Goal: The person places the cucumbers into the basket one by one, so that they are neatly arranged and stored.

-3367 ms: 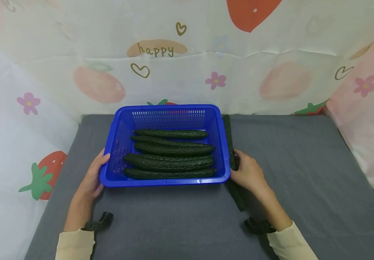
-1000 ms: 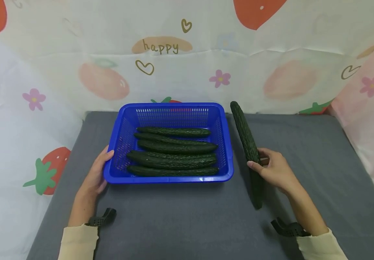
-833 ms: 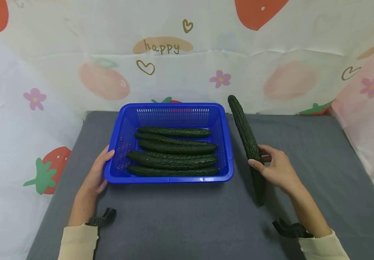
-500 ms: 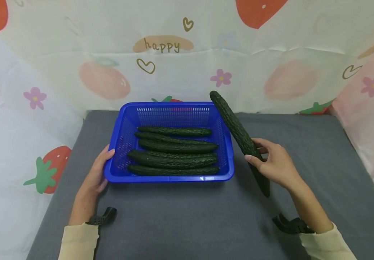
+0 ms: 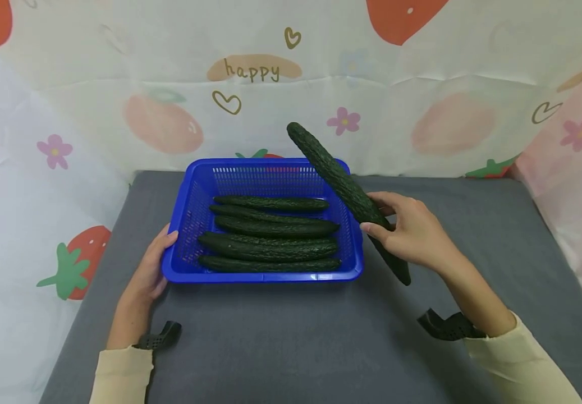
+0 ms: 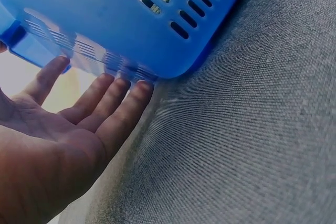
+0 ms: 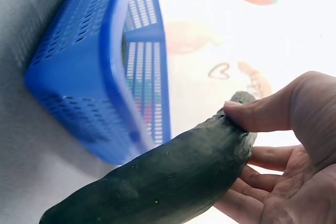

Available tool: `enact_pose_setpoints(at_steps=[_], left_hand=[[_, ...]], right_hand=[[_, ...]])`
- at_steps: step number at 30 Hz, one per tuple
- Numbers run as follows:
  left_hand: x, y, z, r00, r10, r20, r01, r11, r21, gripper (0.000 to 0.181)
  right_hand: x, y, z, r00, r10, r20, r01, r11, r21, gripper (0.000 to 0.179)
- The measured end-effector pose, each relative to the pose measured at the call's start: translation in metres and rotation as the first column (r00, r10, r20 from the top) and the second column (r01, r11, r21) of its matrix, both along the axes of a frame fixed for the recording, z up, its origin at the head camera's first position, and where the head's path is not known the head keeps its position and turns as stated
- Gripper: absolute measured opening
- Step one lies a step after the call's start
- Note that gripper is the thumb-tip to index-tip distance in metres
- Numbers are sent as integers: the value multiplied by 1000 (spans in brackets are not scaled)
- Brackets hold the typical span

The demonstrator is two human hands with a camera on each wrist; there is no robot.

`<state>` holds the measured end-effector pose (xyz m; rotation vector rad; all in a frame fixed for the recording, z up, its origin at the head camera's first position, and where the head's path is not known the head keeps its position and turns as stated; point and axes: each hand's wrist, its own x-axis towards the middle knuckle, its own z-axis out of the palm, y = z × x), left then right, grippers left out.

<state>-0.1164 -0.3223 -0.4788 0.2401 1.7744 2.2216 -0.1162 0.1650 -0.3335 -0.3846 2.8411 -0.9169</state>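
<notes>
A long dark green cucumber (image 5: 331, 177) slants in the air, its upper part in front of the right rim of the blue plastic basket (image 5: 260, 277). My right hand (image 5: 412, 230) pinches it toward its lower end, thumb on the near side and fingers behind. In the right wrist view the cucumber (image 7: 168, 177) is close to the camera, beside the basket's outer wall. Several cucumbers lie crosswise inside the basket. My left hand (image 5: 150, 264) touches the basket's left end, thumb on the rim. The left wrist view has its nearly straight fingers (image 6: 123, 114) against the wall.
Grey cloth (image 5: 270, 348) covers the table under the basket. A printed backdrop (image 5: 397, 73) rises behind the table and along both sides. Each wrist wears a black strap mount (image 5: 447, 325).
My right hand has lifted the cucumber from beside the basket, then carried it up and leftward to the basket's right rim, tilting it further left. My left hand and the basket keep their places.
</notes>
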Motion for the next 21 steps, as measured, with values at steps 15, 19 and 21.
enact_pose_setpoints(at_steps=[15,19,21], left_hand=[[0,0,-2,1000,-9,-22,8,1000,-16,55],[0,0,-1,1000,-3,-12,3,1000,-14,55],[1,-1,-1,1000,0,-6,0,1000,-9,53]], right_hand=[[-20,-43,22,994,113,8,-113,990,88,57],[-24,-55,21,991,131,27,-133,986,100,56],[-26,-60,20,989,141,33,-144,984,106,56]])
